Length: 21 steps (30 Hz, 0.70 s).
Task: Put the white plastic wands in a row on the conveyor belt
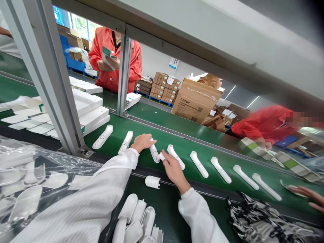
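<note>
My left hand (143, 141) reaches onto the green conveyor belt (187, 145) and closes around the top of a white thermometer body (154, 154) lying there. My right hand (172, 168) is beside it, fingertips pinching a small white piece at that body's lower end. More white thermometer bodies lie in a row on the belt: two to the left (102, 136) (126, 141) and several to the right (198, 164). A single white cap (152, 182) lies on the near ledge below my hands.
A pile of white shell halves (136, 219) sits near my body; clear bags of parts (27, 182) lie at left, black-and-white straps (263, 219) at right. A grey frame post (50, 77) stands left. White boxes (88, 111), cartons and two people in red are beyond the belt. Another person's hand (307, 195) rests at right.
</note>
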### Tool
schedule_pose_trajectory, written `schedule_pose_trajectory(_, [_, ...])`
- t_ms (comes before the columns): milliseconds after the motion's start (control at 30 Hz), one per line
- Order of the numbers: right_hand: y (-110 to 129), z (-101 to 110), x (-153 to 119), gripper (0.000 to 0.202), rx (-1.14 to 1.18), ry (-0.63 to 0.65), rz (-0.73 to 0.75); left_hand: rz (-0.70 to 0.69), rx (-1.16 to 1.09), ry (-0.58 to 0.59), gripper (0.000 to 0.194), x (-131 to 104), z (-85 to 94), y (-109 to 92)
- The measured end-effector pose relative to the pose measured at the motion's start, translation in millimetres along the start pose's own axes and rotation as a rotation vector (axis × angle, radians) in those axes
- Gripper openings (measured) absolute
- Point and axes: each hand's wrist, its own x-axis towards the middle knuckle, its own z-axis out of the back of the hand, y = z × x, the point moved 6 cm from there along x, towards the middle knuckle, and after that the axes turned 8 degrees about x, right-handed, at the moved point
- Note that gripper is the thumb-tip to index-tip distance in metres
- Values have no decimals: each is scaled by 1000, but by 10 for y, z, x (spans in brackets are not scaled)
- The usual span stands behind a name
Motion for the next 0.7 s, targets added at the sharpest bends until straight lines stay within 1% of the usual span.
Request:
schedule_pose_trajectory(33, [16, -79, 47, 49, -95, 9, 75, -4, 2, -7, 46, -7, -5, -22])
schedule_pose_trajectory(67, [11, -151, 68, 49, -185, 22, 120, -6, 4, -12, 46, -12, -14, -44])
schedule_pose_trajectory(167, [-88, -254, 40, 49, -399, 57, 131, -14, 8, -16, 45, -14, -63, -113])
schedule_pose_trajectory(233, [-144, -236, 10, 49, -481, 81, 127, -29, 13, -19, 44, -11, -107, -166])
schedule_pose_trajectory(333, [-186, -133, 25, 49, -523, 101, 95, -70, 24, -25, 42, -26, -161, -265])
schedule_pose_trajectory(433, [-144, 11, 38, 45, -530, 57, 52, -99, 22, -12, 50, -78, -149, -366])
schedule_pose_trajectory(500, [-27, 107, -5, 45, -477, -22, 59, -99, 12, -38, 59, -110, -48, -396])
schedule_pose_trajectory(533, [53, 122, -42, 44, -419, -34, 80, -86, 9, -73, 61, -119, 35, -382])
schedule_pose_trajectory(567, [143, 102, -86, 43, -350, -4, 112, -59, 11, -121, 63, -123, 134, -342])
schedule_pose_trajectory(600, [234, 47, -134, 41, -284, 65, 147, -21, 21, -174, 62, -123, 240, -277])
schedule_pose_trajectory(633, [319, -36, -186, 38, -238, 162, 182, 26, 41, -214, 62, -120, 337, -192])
schedule_pose_trajectory(667, [390, -130, -237, 34, -216, 266, 210, 78, 68, -226, 61, -113, 411, -91])
schedule_pose_trajectory(700, [440, -217, -277, 31, -217, 349, 227, 132, 98, -207, 61, -103, 455, 16])
